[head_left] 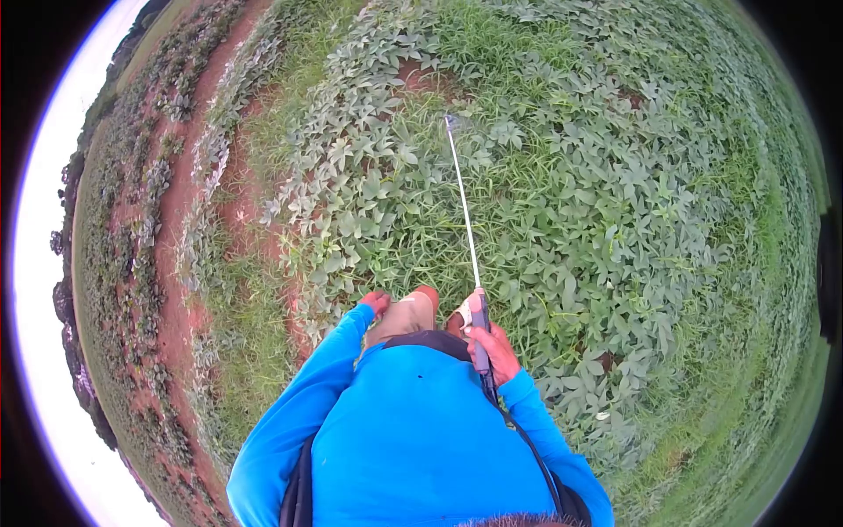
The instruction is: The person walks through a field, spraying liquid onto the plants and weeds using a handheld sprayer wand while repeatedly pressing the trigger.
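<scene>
My right hand [497, 353] is closed around the grey handle of a sprayer wand [465, 206]. From the handle, a long pale tube reaches forward over the leaves and ends in a small dark nozzle with a faint mist around it. A dark hose [518, 428] trails from the handle back along my right side. My left hand [377, 302] hangs beside my left thigh with its fingers curled in, and nothing shows in it. Under the wand grow broad-leaved plants [351, 206] mixed with grass [421, 241].
Dense leafy growth [632, 228] covers the ground ahead and to the right. Rows with bare reddish soil [180, 220] run along the left, with dark trees [66, 303] beyond. Black straps [300, 483] pass over my blue sleeves' sides.
</scene>
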A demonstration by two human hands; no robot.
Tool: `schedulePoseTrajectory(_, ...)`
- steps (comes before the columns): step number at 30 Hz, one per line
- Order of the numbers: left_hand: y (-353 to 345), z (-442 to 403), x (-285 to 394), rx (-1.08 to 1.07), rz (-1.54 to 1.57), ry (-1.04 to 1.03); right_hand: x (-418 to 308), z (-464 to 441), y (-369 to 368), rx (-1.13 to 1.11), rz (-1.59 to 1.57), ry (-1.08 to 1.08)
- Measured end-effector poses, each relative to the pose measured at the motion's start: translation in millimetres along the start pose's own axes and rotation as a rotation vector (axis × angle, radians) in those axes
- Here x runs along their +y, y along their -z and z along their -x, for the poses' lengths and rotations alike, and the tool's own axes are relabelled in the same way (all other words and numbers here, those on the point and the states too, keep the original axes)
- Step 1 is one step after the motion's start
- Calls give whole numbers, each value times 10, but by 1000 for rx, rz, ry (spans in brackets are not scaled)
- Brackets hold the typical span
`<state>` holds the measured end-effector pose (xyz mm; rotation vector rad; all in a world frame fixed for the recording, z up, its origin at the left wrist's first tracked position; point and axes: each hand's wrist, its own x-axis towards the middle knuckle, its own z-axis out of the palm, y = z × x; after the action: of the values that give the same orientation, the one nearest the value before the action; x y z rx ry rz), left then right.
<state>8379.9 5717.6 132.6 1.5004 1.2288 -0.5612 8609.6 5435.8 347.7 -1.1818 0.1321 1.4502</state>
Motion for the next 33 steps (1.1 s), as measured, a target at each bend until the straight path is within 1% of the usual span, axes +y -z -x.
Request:
schedulePoseTrajectory(2,38,-13,122,-7,-46,-31,36,99,52,88,-150,32)
schedulePoseTrajectory(6,127,18,561,38,-166,-46,14,186,177,192,-268,119)
schedulePoseTrajectory(9,215,-199,686,-18,-248,-177,94,24,362,239,-211,311)
schedulePoseTrajectory(10,215,-191,795,-23,-269,-181,108,-51,380,246,-229,319)
schedulePoseTrajectory(12,150,-207,994,19,-261,-213,58,-159,376,358,-175,448)
schedulePoseTrajectory(13,115,-228,1093,-6,-265,-177,-11,-123,387,320,-151,388)
schedulePoseTrajectory(14,81,-224,1168,-9,-279,-184,-47,-120,370,326,-163,397)
schedulePoseTrajectory(16,44,-316,1181,-32,-322,-394,-102,-152,321,254,-273,363)
schedulePoseTrajectory(17,50,-493,1132,-83,-357,-374,-106,-202,320,218,-324,343)
schedulePoseTrajectory(18,38,-544,1142,-90,-366,-377,-132,-216,319,226,-332,347)
schedulePoseTrajectory(20,7,-660,1158,-97,-401,-433,-206,-250,329,124,-327,249)
schedulePoseTrajectory(22,5,-743,1192,-122,-428,-418,-346,-249,311,97,-314,214)
schedulePoseTrajectory(24,6,-818,1223,-90,-426,-392,-441,-330,311,-68,-323,97)
schedulePoseTrajectory(25,5,-761,1343,-94,-420,-395,-527,-342,271,-77,-300,52)
schedulePoseTrajectory(26,21,-707,1465,-127,-391,-316,-587,-400,259,-71,-294,52)
schedulePoseTrajectory(27,41,-733,1559,-160,-362,-239,-673,-457,243,-148,-303,-4)
schedulePoseTrajectory(28,53,-763,1650,-168,-356,-244,-768,-521,224,-225,-312,-63)
schedulePoseTrajectory(30,72,-846,1761,-169,-242,-211,-951,-653,171,-223,-307,-81)
schedulePoseTrajectory(31,78,-928,1842,-146,-245,-164,-1050,-721,137,-237,-294,-93)
schedulePoseTrajectory(32,90,-1050,1981,-161,-237,-176,-1204,-813,144,-249,-271,-96)
schedulePoseTrajectory(33,123,-1154,2010,-182,-167,-165,-1344,-860,131,-277,-279,-93)
